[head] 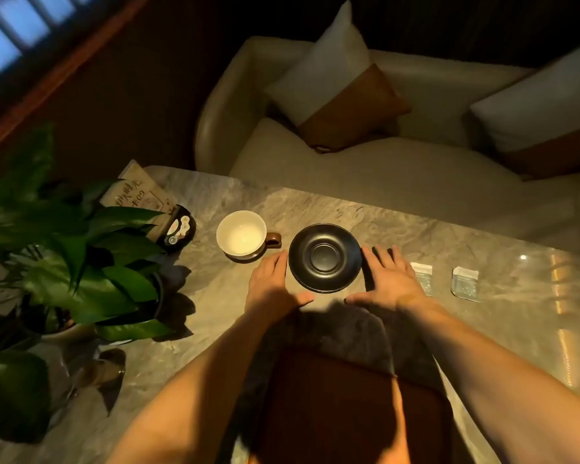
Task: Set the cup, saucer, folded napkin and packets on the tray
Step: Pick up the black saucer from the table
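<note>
Both hands, left point(271, 285) and right point(389, 282), open-fingered either side of the black saucer point(325, 258)

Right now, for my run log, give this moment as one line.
stage: reaching for saucer | left hand: open, beside black round saucer | right hand: open, opposite side | brown wooden tray: bare

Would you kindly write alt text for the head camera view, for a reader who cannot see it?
A person's left hand and right hand, fingers straight, flank a black saucer on a marble table. A white cup stands left of it, two packets lie right, and a dark tray sits nearest the person.
</note>
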`<state>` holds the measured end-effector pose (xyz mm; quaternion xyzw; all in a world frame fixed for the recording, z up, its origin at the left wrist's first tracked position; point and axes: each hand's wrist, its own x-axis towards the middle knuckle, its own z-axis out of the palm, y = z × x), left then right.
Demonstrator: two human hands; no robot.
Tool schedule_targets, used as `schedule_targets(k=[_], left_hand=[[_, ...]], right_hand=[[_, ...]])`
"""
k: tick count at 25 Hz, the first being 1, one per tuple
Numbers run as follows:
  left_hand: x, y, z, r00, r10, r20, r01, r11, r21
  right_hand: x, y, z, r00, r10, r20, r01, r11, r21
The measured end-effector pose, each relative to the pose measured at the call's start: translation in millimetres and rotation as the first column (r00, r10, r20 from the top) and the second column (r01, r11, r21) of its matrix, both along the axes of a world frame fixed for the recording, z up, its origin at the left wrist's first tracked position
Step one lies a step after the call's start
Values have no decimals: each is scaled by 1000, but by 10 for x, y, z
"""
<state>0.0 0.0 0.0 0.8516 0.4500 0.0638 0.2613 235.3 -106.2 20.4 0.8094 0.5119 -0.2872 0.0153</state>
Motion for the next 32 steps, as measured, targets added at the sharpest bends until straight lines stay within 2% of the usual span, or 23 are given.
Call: schedule_targets(k=[1, 3, 7, 11, 24, 32], left_hand=[[17, 12, -62, 999, -42, 10, 41, 996, 74], [51, 26, -116, 1000, -12, -11, 13, 992, 122], [135, 57, -161, 993, 58, -105, -55, 998, 36], [152, 33, -207, 992, 70, -103, -74, 997, -38], [154, 32, -181, 992, 124, -13, -124, 991, -45], [84, -116, -28, 995, 88, -45, -92, 991, -93]], right_hand=[[21, 23, -40, 1000, -8, -7, 9, 1000, 13], [63, 66, -126, 999, -38, -30, 38, 999, 27], [68, 139, -323, 995, -69, -70, 73, 995, 63], [106, 185, -442, 991, -103, -89, 109, 992, 66], [62, 193, -451, 979, -151, -140, 162, 984, 74], [-45, -23, -288, 961, -180, -211, 205, 973, 101]])
